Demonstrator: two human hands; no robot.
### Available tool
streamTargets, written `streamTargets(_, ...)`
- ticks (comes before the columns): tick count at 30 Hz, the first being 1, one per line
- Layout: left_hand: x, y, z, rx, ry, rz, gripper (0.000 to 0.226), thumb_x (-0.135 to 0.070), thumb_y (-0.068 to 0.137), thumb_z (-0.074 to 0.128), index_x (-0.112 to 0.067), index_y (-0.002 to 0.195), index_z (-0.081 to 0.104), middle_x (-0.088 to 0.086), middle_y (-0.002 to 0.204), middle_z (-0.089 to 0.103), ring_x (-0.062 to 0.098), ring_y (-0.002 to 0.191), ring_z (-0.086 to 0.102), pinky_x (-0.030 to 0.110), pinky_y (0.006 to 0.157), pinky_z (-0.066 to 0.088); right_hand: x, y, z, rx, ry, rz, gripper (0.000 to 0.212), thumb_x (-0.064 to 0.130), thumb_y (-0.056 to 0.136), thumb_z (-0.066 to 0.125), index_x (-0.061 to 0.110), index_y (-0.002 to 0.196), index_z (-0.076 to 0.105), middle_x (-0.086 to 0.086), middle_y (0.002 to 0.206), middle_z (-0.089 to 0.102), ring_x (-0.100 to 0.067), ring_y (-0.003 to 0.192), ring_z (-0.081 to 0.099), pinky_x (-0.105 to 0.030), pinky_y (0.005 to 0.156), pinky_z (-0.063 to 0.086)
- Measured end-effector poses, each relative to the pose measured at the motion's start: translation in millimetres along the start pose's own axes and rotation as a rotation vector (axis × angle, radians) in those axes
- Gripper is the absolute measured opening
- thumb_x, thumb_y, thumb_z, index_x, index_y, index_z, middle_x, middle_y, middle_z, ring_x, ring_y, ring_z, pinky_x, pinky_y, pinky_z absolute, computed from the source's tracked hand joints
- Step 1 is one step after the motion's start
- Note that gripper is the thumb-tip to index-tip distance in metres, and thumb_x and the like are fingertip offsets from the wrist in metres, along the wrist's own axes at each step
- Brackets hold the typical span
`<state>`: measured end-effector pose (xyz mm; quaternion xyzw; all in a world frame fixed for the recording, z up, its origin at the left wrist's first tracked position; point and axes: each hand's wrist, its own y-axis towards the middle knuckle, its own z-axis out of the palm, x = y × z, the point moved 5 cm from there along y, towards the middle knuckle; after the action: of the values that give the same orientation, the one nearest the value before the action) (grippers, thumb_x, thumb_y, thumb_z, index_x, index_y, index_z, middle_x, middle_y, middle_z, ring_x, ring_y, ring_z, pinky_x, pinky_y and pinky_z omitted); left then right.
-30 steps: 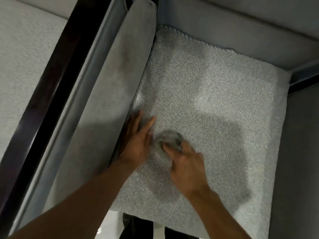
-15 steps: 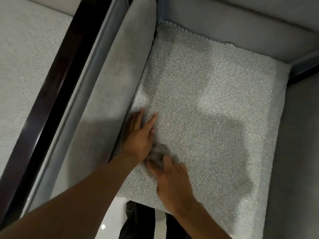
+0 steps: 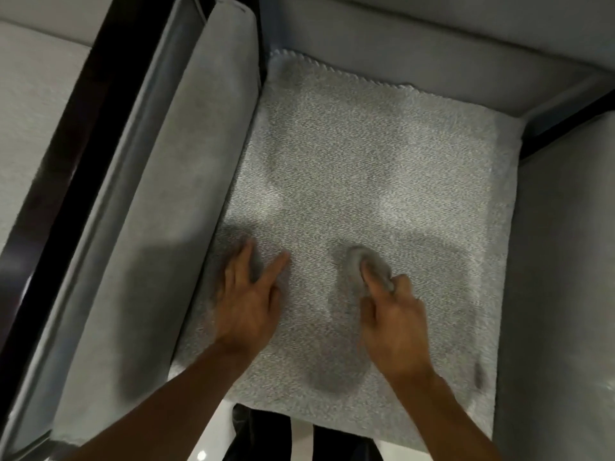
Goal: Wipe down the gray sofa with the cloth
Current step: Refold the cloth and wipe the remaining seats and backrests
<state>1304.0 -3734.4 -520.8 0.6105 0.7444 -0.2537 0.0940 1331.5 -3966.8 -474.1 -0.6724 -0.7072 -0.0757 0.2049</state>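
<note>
Nearest, at 7 o'clock, the left hand point(image 3: 248, 304) is being pressed flat on the gray sofa's seat cushion point(image 3: 382, 144), fingers spread wide, beside the armrest point(image 3: 186, 194). At 5 o'clock, the bunched cloth point(image 3: 361, 264) is being gripped by the right hand point(image 3: 391, 314). Half a second ago it was touching the left hand. Now it is being swept rightward, well apart. Toward 12 o'clock, the far cushion is likely being left for later.
</note>
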Motion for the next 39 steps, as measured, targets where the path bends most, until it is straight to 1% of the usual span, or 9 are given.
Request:
streamTargets(5, -47.8, 31.8, 2.3, 0.003, 0.04, 0.091, 0.052, -0.033, 0.102, 0.046, -0.046, 0.153, 0.04, 0.014, 0.168, 0.015, 0.035, 0.158, 0.005, 0.061, 0.125, 0.012, -14.1, -31.2, 22.6, 0.195, -0.068, -0.074, 0.044, 0.059, 0.099, 0.038, 0.038, 0.133, 0.056, -0.004, 0.108, 0.06, -0.026, 0.088, 0.062, -0.04, 0.082, 0.046)
streamTargets(8, -71.9, 51.4, 6.1, 0.063, 0.051, 0.111, 0.052, -0.039, 0.105, 0.041, -0.053, 0.154, 0.031, 0.009, 0.171, 0.003, 0.03, 0.158, -0.006, 0.06, 0.126, 0.004, -18.3, 0.3, 3.7, -0.002, -0.033, -0.094, 0.035, 0.049, 0.104, 0.037, 0.037, 0.126, 0.061, -0.004, 0.101, 0.065, -0.025, 0.081, 0.064, -0.04, 0.079, 0.046)
streamTargets(12, -86.7, 75.4, 21.6, 0.19, 0.188, 0.098, 0.052, -0.054, 0.106, 0.026, -0.06, 0.155, 0.008, 0.005, 0.17, -0.02, 0.03, 0.155, -0.025, 0.067, 0.121, -0.008, -32.5, 52.7, -11.6, -0.202, -0.006, 0.074, 0.033, 0.039, 0.104, 0.046, 0.027, 0.127, 0.066, -0.01, 0.099, 0.064, -0.026, 0.067, 0.061, -0.041, 0.077, 0.049)
streamTargets(15, -92.0, 73.7, 34.6, 0.278, 0.301, 0.09, 0.056, -0.06, 0.105, 0.017, -0.06, 0.155, -0.008, 0.007, 0.166, -0.033, 0.035, 0.151, -0.033, 0.075, 0.117, -0.005, -35.1, 21.6, 12.3, -0.064, -0.043, -0.001, 0.033, 0.043, 0.099, 0.045, 0.028, 0.114, 0.07, -0.004, 0.101, 0.07, -0.025, 0.074, 0.066, -0.039, 0.078, 0.046)
streamTargets(18, -94.5, 72.2, 33.5, 0.274, 0.303, 0.059, 0.056, -0.06, 0.105, 0.018, -0.059, 0.155, -0.006, 0.007, 0.166, -0.031, 0.034, 0.151, -0.033, 0.076, 0.116, -0.002, -31.5, -5.0, 10.5, 0.018, 0.011, -0.037, 0.023, 0.045, 0.095, 0.053, 0.033, 0.1, 0.071, 0.007, 0.094, 0.072, -0.017, 0.078, 0.067, -0.036, 0.083, 0.044)
streamTargets(21, -105.4, 79.4, 28.6, 0.203, 0.248, 0.065, 0.052, -0.059, 0.105, 0.023, -0.059, 0.155, 0.008, 0.01, 0.169, -0.016, 0.033, 0.155, -0.024, 0.076, 0.117, -0.002, -42.6, 33.3, -15.0, -0.12, -0.035, -0.005, 0.031, 0.047, 0.099, 0.047, 0.032, 0.102, 0.073, 0.001, 0.089, 0.072, -0.019, 0.074, 0.066, -0.036, 0.082, 0.041)
streamTargets(24, -123.8, 101.9, 30.4, 0.161, 0.231, 0.116, 0.052, -0.058, 0.106, 0.025, -0.057, 0.156, 0.013, 0.01, 0.17, -0.011, 0.034, 0.156, -0.019, 0.075, 0.117, -0.003, -72.4, 82.5, -35.8, -0.242, 0.042, 0.207, 0.041, 0.053, 0.1, 0.043, 0.025, 0.103, 0.073, -0.005, 0.087, 0.069, -0.023, 0.069, 0.064, -0.043, 0.087, 0.046)
streamTargets(31, -146.0, 118.6, 61.3, 0.231, 0.316, 0.166, 0.062, -0.067, 0.103, 0.021, -0.056, 0.156, -0.007, 0.01, 0.167, -0.028, 0.037, 0.153, -0.028, 0.083, 0.11, -0.004, -85.3, 31.4, -5.9, -0.072, -0.022, 0.177, 0.031, 0.048, 0.097, 0.052, 0.027, 0.082, 0.07, 0.007, 0.081, 0.07, -0.017, 0.069, 0.064, -0.039, 0.082, 0.044)
streamTargets(39, -146.6, 120.3, 61.7, 0.259, 0.351, 0.149, 0.061, -0.068, 0.102, 0.014, -0.058, 0.153, -0.017, 0.008, 0.165, -0.035, 0.037, 0.151, -0.032, 0.084, 0.109, -0.004, -89.1, 103.9, -22.9, -0.165, -0.033, 0.212, 0.025, 0.042, 0.102, 0.048, 0.028, 0.1, 0.069, 0.005, 0.09, 0.071, -0.019, 0.077, 0.068, -0.039, 0.082, 0.04)
